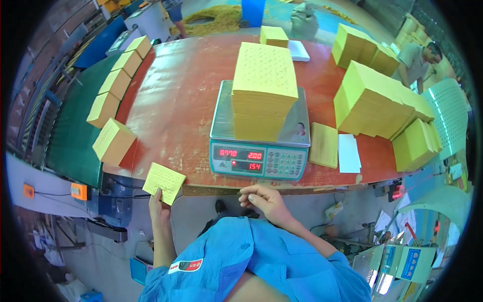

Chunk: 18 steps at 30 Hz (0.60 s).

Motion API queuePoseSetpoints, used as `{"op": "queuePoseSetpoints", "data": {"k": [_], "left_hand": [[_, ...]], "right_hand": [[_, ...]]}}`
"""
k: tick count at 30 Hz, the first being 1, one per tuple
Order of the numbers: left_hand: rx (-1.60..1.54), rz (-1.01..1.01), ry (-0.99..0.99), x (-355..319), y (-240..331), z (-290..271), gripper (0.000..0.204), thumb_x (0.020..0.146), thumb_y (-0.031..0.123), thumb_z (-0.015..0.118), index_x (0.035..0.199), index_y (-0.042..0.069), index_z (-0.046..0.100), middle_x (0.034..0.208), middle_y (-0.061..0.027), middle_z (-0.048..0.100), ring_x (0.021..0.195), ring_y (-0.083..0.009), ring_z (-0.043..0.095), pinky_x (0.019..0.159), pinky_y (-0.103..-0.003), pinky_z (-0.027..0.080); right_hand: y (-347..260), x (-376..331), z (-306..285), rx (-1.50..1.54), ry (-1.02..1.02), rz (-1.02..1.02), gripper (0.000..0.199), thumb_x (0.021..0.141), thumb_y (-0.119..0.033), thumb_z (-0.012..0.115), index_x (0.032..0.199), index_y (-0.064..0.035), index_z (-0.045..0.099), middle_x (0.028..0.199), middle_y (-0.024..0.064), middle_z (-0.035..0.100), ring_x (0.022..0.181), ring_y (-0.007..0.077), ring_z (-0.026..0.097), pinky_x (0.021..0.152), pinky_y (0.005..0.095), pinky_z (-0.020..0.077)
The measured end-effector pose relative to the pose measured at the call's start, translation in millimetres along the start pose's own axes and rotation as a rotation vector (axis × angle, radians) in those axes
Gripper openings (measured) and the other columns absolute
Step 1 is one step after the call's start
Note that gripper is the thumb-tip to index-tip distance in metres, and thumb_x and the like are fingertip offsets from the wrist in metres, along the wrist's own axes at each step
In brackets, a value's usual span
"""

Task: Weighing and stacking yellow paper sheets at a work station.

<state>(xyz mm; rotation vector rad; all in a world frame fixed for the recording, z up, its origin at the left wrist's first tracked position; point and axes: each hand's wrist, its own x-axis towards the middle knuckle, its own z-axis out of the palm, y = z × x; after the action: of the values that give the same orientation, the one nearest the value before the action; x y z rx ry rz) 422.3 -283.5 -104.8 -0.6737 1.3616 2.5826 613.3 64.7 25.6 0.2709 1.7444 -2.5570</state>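
Between the thumb and fingers of my left hand (159, 207) is a thin pad of yellow paper (165, 182), held over the table's front edge at the left. My right hand (261, 200) hovers in front of the digital scale (260, 163), fingers curled, with nothing visible in them. A tall stack of yellow paper (264, 95) stands on the scale's metal pan, and red digits glow on its display. Just right of the scale lies a low stack of yellow paper (323, 145), beside a white card (349, 153).
Blocks of yellow paper (114, 83) line the green conveyor belt (60, 121) at left; one block (114, 142) sits nearer. Large yellow stacks (377, 100) fill the red table's (176, 80) right side. A person (415, 63) works beyond them. A white tray (298, 51) lies at the back.
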Motion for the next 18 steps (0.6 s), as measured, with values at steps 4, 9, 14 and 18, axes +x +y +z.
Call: {"op": "queuePoseSetpoints", "data": {"k": [4,9,14,18], "left_hand": [[0.295,0.115,-0.298,-94,74,98,0.031,0.089,0.007,0.060,0.119,0.001,0.055,0.102,-0.0072,0.065,0.087,-0.0176,0.065,0.075,-0.032,0.055],[0.423,0.308,-0.721,-169,135,244,0.034,0.085,0.013,0.065,0.116,0.002,0.058,0.084,-0.0027,0.061,0.069,-0.0098,0.059,0.060,-0.024,0.051],[0.434,0.361,-1.004,-164,148,353,0.028,0.089,0.015,0.061,0.115,0.003,0.060,0.079,-0.0017,0.061,0.067,-0.0073,0.059,0.060,-0.021,0.049],[0.417,0.236,-1.274,-139,141,411,0.030,0.090,0.014,0.061,0.117,0.003,0.058,0.084,-0.0028,0.061,0.069,-0.0084,0.060,0.062,-0.021,0.050]], "right_hand": [[-28,24,14,-0.139,-0.121,-0.084,0.034,0.098,-0.011,0.047,0.129,0.0019,0.049,0.110,0.0101,0.060,0.094,0.0152,0.061,0.084,0.0291,0.0495],[-119,43,30,-0.228,-0.126,-0.373,0.058,0.098,-0.026,0.052,0.142,0.0021,0.030,0.130,0.0167,0.051,0.102,0.0180,0.060,0.080,0.0295,0.0504],[-198,55,29,-0.240,0.065,-0.504,0.062,0.097,-0.031,0.053,0.143,0.0025,0.028,0.133,0.0190,0.049,0.102,0.0204,0.062,0.078,0.0298,0.0515],[-234,70,0,-0.093,0.054,-0.459,0.057,0.096,-0.033,0.054,0.138,0.0016,0.037,0.126,0.0174,0.055,0.088,0.0196,0.065,0.072,0.0283,0.0510]]}}
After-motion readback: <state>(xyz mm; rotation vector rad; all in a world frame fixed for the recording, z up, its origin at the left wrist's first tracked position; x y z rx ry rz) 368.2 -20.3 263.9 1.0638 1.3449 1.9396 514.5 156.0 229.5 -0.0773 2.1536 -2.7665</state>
